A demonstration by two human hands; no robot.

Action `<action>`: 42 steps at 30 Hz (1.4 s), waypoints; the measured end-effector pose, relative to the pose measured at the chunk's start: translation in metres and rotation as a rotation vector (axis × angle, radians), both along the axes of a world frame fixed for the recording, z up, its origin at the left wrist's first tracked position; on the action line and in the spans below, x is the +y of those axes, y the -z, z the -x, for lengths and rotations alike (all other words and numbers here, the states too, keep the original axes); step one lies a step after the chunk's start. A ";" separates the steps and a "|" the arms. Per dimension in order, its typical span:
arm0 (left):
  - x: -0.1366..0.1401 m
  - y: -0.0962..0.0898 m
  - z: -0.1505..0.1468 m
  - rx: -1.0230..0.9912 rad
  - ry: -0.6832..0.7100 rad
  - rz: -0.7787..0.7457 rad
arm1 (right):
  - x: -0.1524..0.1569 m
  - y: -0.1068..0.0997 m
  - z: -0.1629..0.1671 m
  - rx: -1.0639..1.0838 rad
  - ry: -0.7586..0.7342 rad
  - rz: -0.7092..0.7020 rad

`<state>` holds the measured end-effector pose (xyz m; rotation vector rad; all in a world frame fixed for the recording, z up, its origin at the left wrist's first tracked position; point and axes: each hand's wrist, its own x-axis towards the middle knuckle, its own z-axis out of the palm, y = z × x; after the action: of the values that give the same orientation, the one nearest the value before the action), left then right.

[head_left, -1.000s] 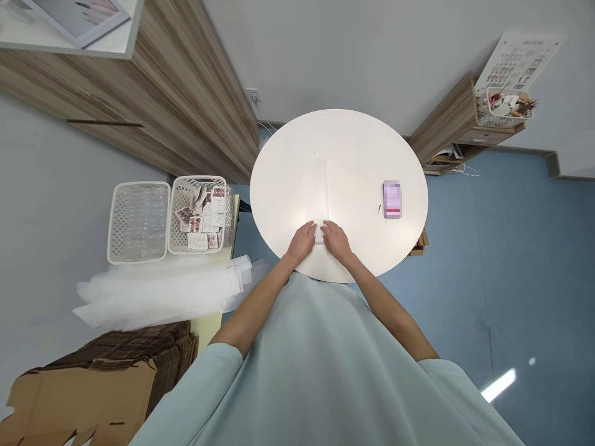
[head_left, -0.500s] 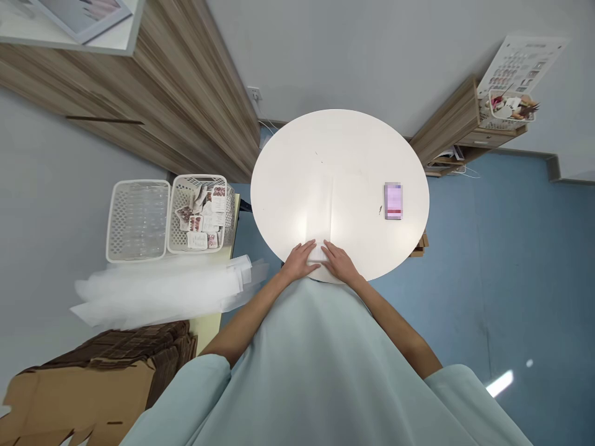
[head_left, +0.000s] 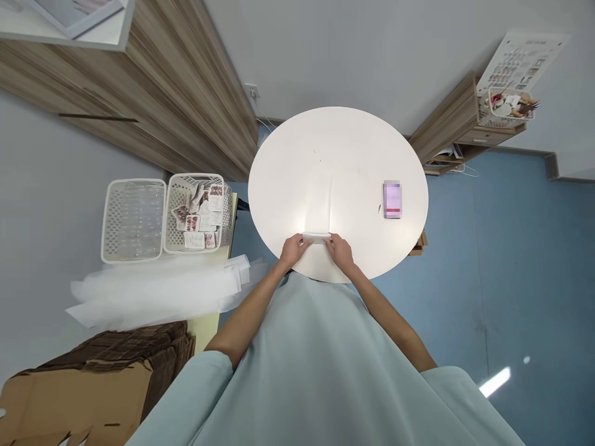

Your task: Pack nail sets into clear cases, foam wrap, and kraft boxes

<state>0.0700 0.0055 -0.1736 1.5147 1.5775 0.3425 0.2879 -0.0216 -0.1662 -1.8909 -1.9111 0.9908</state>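
Note:
A long, thin white sheet point(head_left: 318, 201) lies lengthwise on the white oval table point(head_left: 339, 136), hard to tell from the tabletop. Its near end is turned up into a small flat roll point(head_left: 317, 238). My left hand point(head_left: 292, 250) pinches the left end of this roll, the thumb on the near side. At the right end my right hand point(head_left: 341, 251) grips it in the same way. Whether anything is wrapped inside the roll cannot be seen. To the right on the table lies a pinkish-purple box-like item point(head_left: 392, 199), its face blurred.
To the left are a basket of printed packets point(head_left: 195, 214), a basket of clear plastic pieces point(head_left: 134, 220), a stack of white translucent sheets point(head_left: 158, 291) and flattened cardboard boxes point(head_left: 79, 396). Wooden cabinets point(head_left: 186, 80) stand behind on the left. A small basket point(head_left: 511, 105) sits far right.
Both hands have moved forward, away from my body. Their fingers, laid flatter on the sheet's near end before, now grip it, and that end has turned over into a roll.

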 end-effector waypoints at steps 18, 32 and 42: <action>0.035 0.005 -0.021 0.188 0.444 -0.328 | 0.041 0.006 0.002 -0.140 -0.309 -0.112; -0.045 0.007 0.009 0.012 0.360 -0.145 | -0.052 0.009 -0.011 -0.044 -0.361 -0.129; -0.004 -0.006 0.001 0.003 0.032 -0.020 | -0.001 -0.003 0.003 0.008 0.007 -0.010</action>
<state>0.0691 0.0011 -0.1674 1.5554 1.5545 0.3391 0.2851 -0.0230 -0.1635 -1.8847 -1.8996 0.9838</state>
